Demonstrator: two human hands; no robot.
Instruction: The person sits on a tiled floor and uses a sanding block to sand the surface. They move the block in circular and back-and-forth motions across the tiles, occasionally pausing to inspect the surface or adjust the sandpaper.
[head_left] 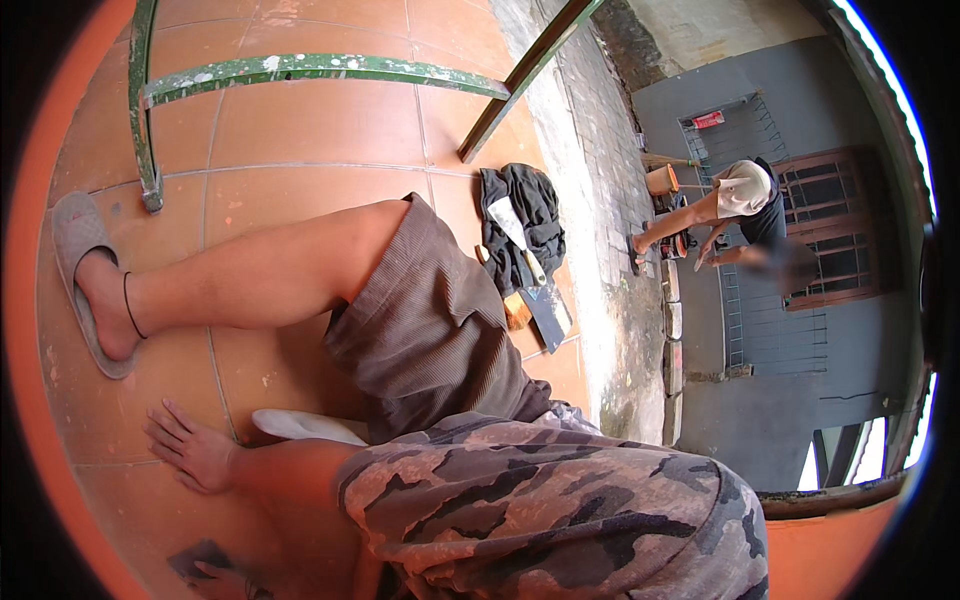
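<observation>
My left hand (190, 452) lies flat on the orange floor tiles (300, 120) at the lower left, fingers spread and holding nothing. Its bare forearm runs back to a camouflage sleeve (540, 510). Just right of the hand a white slipper (300, 425) pokes out from under my leg. My bent leg in grey-brown shorts (430, 320) stretches left, ending in a foot in a grey slipper (80, 270). My right hand is out of the picture.
A chipped green metal frame (300, 68) stands on the tiles at the top. A dark cloth (535, 205) with a trowel (515, 232) and a flat dark tool (547, 308) lies by the concrete ledge. Farther off, another person (745, 195) bends near an orange bucket (662, 178).
</observation>
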